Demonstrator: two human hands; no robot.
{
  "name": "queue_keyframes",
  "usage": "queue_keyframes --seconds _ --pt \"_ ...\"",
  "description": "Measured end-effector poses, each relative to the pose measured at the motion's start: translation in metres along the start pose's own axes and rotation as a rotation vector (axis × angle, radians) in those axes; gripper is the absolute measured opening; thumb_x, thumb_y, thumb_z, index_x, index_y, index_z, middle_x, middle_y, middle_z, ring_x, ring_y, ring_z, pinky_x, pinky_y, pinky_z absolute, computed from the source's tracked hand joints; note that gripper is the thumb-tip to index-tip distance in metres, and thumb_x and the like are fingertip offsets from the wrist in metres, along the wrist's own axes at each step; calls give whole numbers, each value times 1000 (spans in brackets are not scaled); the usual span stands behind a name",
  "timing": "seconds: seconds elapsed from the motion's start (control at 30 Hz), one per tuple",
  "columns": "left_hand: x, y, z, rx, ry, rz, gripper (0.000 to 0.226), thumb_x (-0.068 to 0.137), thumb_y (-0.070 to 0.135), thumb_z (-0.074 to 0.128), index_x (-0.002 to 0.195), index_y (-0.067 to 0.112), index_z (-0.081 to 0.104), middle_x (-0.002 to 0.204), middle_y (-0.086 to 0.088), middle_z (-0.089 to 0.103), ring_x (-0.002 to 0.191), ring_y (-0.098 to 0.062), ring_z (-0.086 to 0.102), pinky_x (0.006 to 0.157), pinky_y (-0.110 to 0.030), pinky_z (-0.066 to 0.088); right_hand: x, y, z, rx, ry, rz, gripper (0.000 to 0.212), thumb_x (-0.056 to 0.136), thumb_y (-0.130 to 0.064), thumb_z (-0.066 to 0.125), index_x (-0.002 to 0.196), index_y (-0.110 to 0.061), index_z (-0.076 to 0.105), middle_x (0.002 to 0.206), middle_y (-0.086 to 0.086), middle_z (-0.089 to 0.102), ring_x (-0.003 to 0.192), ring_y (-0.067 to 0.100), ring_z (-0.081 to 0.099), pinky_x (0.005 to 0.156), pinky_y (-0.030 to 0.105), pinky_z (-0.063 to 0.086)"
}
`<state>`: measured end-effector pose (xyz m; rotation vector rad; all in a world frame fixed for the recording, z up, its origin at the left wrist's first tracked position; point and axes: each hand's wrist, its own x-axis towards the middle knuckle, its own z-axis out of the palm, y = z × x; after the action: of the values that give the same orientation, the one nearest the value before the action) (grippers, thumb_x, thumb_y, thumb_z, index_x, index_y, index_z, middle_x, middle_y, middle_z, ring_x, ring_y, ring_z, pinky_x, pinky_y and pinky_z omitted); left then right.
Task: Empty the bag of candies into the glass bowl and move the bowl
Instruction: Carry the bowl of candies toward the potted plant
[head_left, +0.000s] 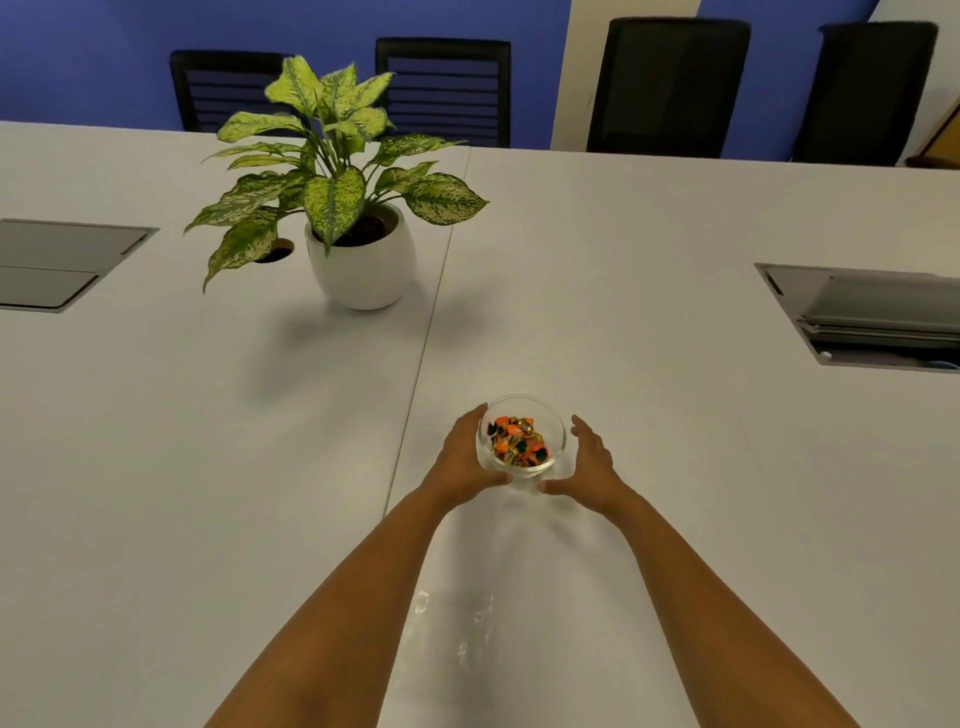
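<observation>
A small glass bowl (556, 423) stands on the white table (675, 467), ahead of me and slightly right of the seam. It holds several wrapped candies (517, 439) in orange, black and gold. My left hand (462, 462) cups the bowl's left side, fingers on the glass and thumb along its near edge. My right hand (589, 462) is spread open beside the right side, with a small gap to the glass. A clear plastic bag (457, 629), apparently empty, lies flat on the table between my forearms, faint against the surface.
A potted plant (358, 260) in a white pot stands at the back left of the bowl. Cable hatches are set into the table at the far left (62, 265) and far right (872, 317). Black chairs (670, 88) line the far edge.
</observation>
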<state>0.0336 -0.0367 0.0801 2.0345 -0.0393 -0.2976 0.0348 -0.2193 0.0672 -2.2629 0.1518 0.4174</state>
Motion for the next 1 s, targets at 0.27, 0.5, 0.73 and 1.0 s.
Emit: queue_keyframes --seconds 0.27,0.5,0.73,1.0 --pt "31 -19 12 -109 -91 -126 122 60 -1 84 148 16 3 153 -7 21 141 -26 28 104 -31 39 29 1 -8 192 -235 -60 104 66 -1 81 145 -15 14 151 8 25 140 24 26 102 25 32" --pt "44 -23 12 -122 -121 -119 112 58 -1 85 144 15 14 148 -9 28 130 -22 39 96 -26 48 39 0 -16 263 -328 -52 104 68 -3 80 145 -17 12 152 7 23 139 23 29 97 25 38" --pt "65 -4 -13 -167 -116 -61 105 61 -8 80 142 13 16 138 -4 35 122 -16 41 72 -4 51 59 -27 -32 300 -335 -81 102 68 -1 79 145 -18 14 151 6 27 128 16 35 95 26 39" --pt "112 14 -73 -155 -43 0 101 62 -8 80 141 14 20 142 -9 34 118 -14 39 88 -20 48 110 -88 -39 317 -318 -164 99 69 -1 79 144 -20 17 147 4 30 128 16 38 90 22 43"
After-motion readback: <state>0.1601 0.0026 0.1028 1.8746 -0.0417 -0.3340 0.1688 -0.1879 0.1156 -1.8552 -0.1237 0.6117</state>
